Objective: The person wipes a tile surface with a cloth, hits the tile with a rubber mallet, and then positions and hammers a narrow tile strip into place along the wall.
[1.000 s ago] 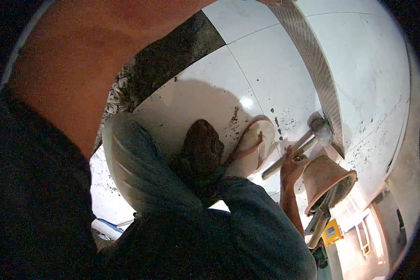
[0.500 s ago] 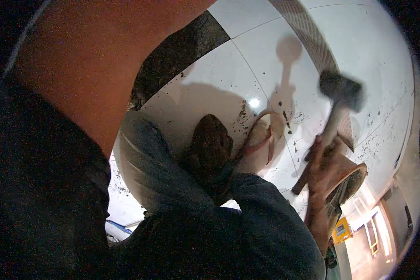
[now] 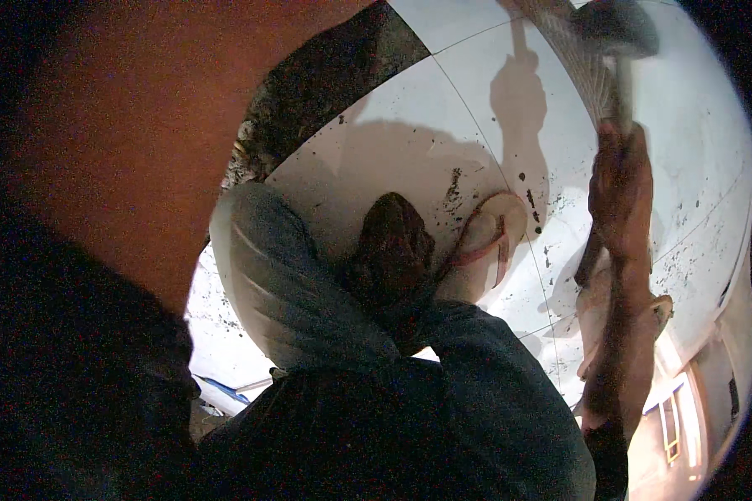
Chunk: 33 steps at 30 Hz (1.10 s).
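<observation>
In my right hand [image 3: 621,188] is the handle of a mallet, with the fingers wrapped round it. The mallet's dark, blunt head [image 3: 617,29] is raised near the top right and smeared by motion. The lower end of its handle sticks out below the fist. White floor tiles [image 3: 443,108] spread out in front of me, and a shadow of the hand and tool falls on them. A bare left forearm [image 3: 134,125] crosses the upper left; my left hand lies outside the picture.
Dark rough ground [image 3: 309,92] borders the tiles at the upper left. A ribbed greyish strip [image 3: 560,42] runs along the top right. Dark crumbs dot the tiles. A sandalled foot [image 3: 486,242] rests ahead of my bent knees. Beside my right forearm a bucket-like container [image 3: 597,313] is partly hidden.
My right hand has gone up and away with the mallet, from beside the container to the top right. The shadow has shifted upward too. My view has moved slightly.
</observation>
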Available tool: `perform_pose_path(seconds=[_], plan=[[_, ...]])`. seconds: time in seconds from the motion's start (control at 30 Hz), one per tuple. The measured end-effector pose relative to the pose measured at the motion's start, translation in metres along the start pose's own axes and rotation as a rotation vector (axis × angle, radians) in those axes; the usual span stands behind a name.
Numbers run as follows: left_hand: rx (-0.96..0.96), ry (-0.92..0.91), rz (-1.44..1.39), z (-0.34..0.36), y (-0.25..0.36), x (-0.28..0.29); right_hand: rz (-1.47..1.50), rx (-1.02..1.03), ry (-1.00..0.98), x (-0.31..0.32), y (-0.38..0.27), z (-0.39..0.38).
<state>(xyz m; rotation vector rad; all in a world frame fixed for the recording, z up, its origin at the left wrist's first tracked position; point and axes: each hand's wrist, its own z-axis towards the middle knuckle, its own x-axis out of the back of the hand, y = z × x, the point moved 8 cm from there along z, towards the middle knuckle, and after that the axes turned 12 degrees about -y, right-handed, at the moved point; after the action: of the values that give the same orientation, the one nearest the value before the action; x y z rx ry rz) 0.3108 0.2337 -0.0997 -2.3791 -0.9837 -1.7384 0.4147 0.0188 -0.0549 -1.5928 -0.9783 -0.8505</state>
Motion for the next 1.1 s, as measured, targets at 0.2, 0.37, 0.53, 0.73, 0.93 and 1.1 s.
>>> perform_pose_path(seconds=[0.2, 0.37, 0.53, 0.73, 0.93, 1.1], plan=[[-0.178, 0.076, -0.035, 0.009, 0.028, 0.013, -0.134, -0.055, 0.276, 0.04, -0.008, -0.002], [-0.263, 0.252, 0.071, -0.014, 0.011, 0.005, 0.188, -0.185, 0.257, 0.034, -0.002, 0.015], [-0.332, 0.195, 0.322, -0.006, 0.01, -0.003, 0.034, -0.17, 0.058, 0.015, -0.016, 0.018], [-0.208, 0.107, 0.174, 0.009, -0.004, -0.006, 0.056, -0.267, 0.061, 0.017, 0.002, 0.021], [-0.032, -0.072, 0.019, 0.024, 0.006, -0.004, -0.074, -0.171, 0.057, 0.01, 0.023, 0.002], [-0.176, 0.103, 0.079, 0.018, 0.003, -0.01, 0.141, -0.187, 0.308, 0.033, 0.006, 0.014]])
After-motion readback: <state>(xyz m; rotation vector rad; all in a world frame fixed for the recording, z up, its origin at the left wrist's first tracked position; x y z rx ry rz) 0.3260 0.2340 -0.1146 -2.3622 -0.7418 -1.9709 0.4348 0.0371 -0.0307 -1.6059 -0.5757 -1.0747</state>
